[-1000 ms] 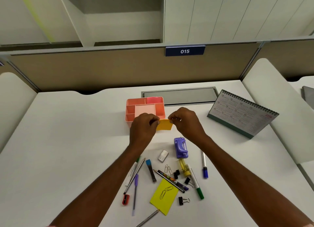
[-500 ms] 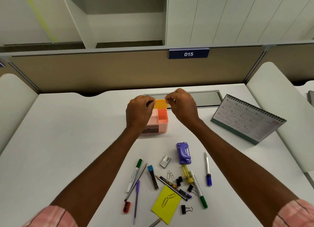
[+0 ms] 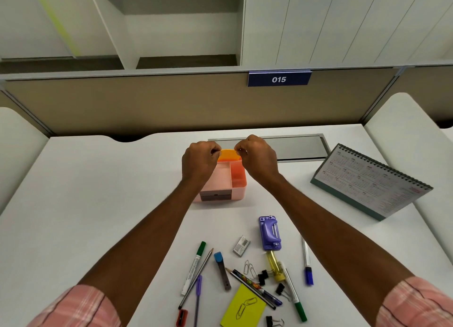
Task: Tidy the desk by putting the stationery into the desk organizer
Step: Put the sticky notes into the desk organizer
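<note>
Orange sticky note (image 3: 229,155), bowed upward into an arch, is pinched at either end by the left hand (image 3: 199,161) and right hand (image 3: 257,158), just above the rear of a pink desk organizer (image 3: 239,188) on a white desk (image 3: 98,204). Its wide pink compartment and narrow orange-tinted one sit above a grey drawer front (image 3: 215,195); rear sections are hidden. A yellow note (image 3: 244,307) and green-capped marker (image 3: 195,268) lie nearer the person.

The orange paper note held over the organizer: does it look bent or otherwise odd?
Yes. The orange note bows upward in an arch, pinched at its ends by the left hand and the right hand, over the far side of the pink organizer.
</note>
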`<state>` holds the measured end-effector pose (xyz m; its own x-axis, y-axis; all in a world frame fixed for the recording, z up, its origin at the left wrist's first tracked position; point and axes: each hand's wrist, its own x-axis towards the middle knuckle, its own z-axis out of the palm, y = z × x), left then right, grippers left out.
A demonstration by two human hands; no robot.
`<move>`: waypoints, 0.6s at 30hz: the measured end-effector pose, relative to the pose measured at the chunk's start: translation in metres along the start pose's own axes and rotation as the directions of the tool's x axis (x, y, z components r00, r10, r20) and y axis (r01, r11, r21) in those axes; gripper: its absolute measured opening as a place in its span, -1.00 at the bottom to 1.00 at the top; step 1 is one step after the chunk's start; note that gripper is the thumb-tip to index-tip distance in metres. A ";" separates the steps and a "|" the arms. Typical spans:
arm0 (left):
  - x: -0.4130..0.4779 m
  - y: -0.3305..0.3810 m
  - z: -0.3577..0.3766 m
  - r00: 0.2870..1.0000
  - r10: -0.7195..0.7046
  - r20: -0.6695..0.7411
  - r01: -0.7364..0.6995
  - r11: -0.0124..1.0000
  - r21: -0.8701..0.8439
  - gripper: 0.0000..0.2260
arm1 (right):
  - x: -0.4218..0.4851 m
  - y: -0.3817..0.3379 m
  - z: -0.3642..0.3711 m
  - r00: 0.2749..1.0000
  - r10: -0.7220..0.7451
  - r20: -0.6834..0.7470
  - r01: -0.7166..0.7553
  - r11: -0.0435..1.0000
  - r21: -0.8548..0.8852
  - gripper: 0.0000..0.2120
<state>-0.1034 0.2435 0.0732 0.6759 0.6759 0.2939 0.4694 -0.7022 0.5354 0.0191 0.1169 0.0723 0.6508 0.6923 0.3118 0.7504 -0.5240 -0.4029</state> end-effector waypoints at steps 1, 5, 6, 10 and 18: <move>0.002 -0.003 0.004 1.000 -0.004 0.017 0.004 1.000 0.011 -0.87 | 0.001 0.002 0.005 1.000 -0.003 0.010 0.003 1.000 -0.010 -0.86; 0.007 -0.013 0.020 0.998 -0.032 0.061 0.029 0.998 0.056 -0.82 | 0.004 0.008 0.021 0.999 -0.006 0.040 0.007 0.999 -0.042 -0.85; 0.009 -0.016 0.024 0.997 -0.036 0.065 0.032 0.997 0.068 -0.82 | 0.005 0.010 0.024 0.999 -0.001 0.046 0.003 0.999 -0.049 -0.84; 0.014 -0.025 0.035 0.993 -0.052 0.103 0.044 0.996 0.077 -0.79 | 0.008 0.017 0.037 0.997 -0.021 0.080 0.026 0.998 -0.064 -0.85; 0.023 -0.036 0.048 0.985 -0.114 0.130 0.103 0.991 0.090 -0.76 | 0.019 0.025 0.050 0.995 -0.022 0.102 0.032 0.995 -0.092 -0.84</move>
<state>-0.0770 0.2734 0.0226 0.6858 0.7169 0.1257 0.5857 -0.6461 0.4894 0.0438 0.1418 0.0251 0.6186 0.7510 0.2311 0.7782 -0.5449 -0.3121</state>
